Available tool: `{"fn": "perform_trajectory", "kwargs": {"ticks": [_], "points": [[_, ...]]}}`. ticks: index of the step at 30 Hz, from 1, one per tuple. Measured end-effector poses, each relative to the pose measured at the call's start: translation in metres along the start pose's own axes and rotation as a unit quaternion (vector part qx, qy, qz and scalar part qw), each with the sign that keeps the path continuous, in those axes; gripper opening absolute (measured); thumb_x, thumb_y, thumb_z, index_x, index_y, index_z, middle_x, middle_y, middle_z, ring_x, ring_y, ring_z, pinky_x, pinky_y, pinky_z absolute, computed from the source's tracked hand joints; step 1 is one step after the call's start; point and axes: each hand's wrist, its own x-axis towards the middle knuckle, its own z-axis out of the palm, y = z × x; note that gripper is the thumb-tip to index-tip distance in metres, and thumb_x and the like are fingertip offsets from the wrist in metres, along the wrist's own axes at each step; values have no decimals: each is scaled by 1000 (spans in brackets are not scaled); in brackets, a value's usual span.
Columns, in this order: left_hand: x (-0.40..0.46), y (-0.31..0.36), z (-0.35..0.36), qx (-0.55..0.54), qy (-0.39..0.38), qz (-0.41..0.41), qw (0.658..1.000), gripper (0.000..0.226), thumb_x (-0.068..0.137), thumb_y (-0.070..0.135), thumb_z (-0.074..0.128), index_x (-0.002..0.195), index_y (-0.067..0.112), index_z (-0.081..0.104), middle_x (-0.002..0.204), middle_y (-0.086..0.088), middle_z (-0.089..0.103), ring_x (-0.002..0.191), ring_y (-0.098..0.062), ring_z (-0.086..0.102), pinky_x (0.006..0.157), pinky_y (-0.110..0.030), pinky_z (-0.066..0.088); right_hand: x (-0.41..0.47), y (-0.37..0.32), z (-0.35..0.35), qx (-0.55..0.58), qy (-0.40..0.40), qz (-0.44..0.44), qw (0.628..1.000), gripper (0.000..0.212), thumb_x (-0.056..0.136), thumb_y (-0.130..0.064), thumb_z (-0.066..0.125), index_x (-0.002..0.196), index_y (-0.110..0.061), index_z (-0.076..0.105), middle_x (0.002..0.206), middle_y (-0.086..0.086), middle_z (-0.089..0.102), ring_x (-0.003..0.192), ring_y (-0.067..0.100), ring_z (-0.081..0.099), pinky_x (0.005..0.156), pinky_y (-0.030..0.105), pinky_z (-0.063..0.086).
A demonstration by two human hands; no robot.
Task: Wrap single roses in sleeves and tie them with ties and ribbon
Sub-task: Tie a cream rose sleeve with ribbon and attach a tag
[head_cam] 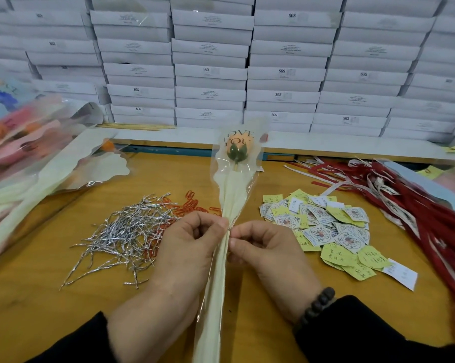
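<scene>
A single peach rose [237, 150] sits inside a clear and cream sleeve [234, 191] printed "LOVE YOU", lying lengthwise down the middle of the wooden table [37, 297]. My left hand [189, 247] grips the gathered neck of the sleeve from the left. My right hand [265, 247] pinches the same spot from the right; a thin tie may sit between the fingertips, but it is too small to tell. Silver twist ties [124, 231] are heaped to the left of my hands. Red ribbons [417, 205] lie in a bundle at the right.
Orange clips [192, 205] lie behind the ties. A pile of yellow and white paper tags [325, 226] is to the right of my hands. Empty sleeves [64, 169] and wrapped roses [19, 137] are stacked at the left. White boxes [210, 74] wall off the back.
</scene>
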Motion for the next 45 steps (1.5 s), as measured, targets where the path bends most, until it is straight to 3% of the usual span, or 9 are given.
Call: {"fn": "perform_trajectory", "kwargs": {"ticks": [4,12,16,20,25,33,37,41,45], "points": [[-4,3,2,-22,-12,0,1000,12,84,4,60,71,3,61,63,-12,56,49,-19,55,42,-25,50,0,1,1,48,-3,35,998,12,81,2,64,73,-5,70,60,1,66,51,5,58,52,15,47],[-1,-1,1,-5,4,10,1000,20,85,6,61,66,12,63,66,-13,60,61,-29,58,56,-38,54,-1,0,3,136,-43,90,986,19,89,-5,55,78,-4,70,66,6,67,57,10,59,58,20,48],[1,0,-1,-14,3,9,1000,16,74,11,66,59,16,65,59,-5,58,58,-22,53,56,-35,48,-5,-2,6,88,-52,63,993,9,82,-5,65,88,2,65,66,3,64,55,4,57,54,15,47],[-1,1,-2,-65,-30,-55,996,8,64,18,68,64,10,70,63,-12,64,46,-19,57,42,-26,50,-3,-4,4,74,-43,60,995,7,82,-1,64,87,4,65,64,3,62,53,4,55,53,14,46],[0,-3,-4,-32,-57,-69,995,15,60,22,71,69,11,75,67,-14,69,52,-18,62,50,-24,53,2,-5,-4,101,-24,113,988,11,81,3,63,73,-5,65,54,2,61,46,6,53,49,16,44],[4,-6,-7,-17,-74,-81,994,17,57,24,72,67,11,73,66,-18,64,52,-22,58,52,-28,52,1,-6,-11,66,-96,133,984,5,80,-3,67,76,-6,66,61,1,66,49,5,58,51,15,45],[5,-9,-7,-5,-51,-72,996,11,62,22,69,66,11,68,68,-15,62,56,-22,55,59,-33,47,0,-6,-9,4,-91,121,989,10,81,-9,68,87,-2,66,63,1,64,50,6,57,51,15,46],[4,-8,-6,2,-39,-63,997,12,63,23,67,66,12,65,67,-14,61,60,-24,55,62,-35,47,-2,-7,-6,-82,-84,92,989,14,86,-21,64,74,-14,63,59,-2,59,47,5,55,48,13,44],[2,-6,-4,8,-43,-58,997,9,69,20,65,69,11,63,71,-17,64,62,-22,55,62,-31,46,0,-15,-15,-182,-49,71,979,23,89,-29,59,74,-12,64,59,-4,59,48,7,55,48,15,45]]}}
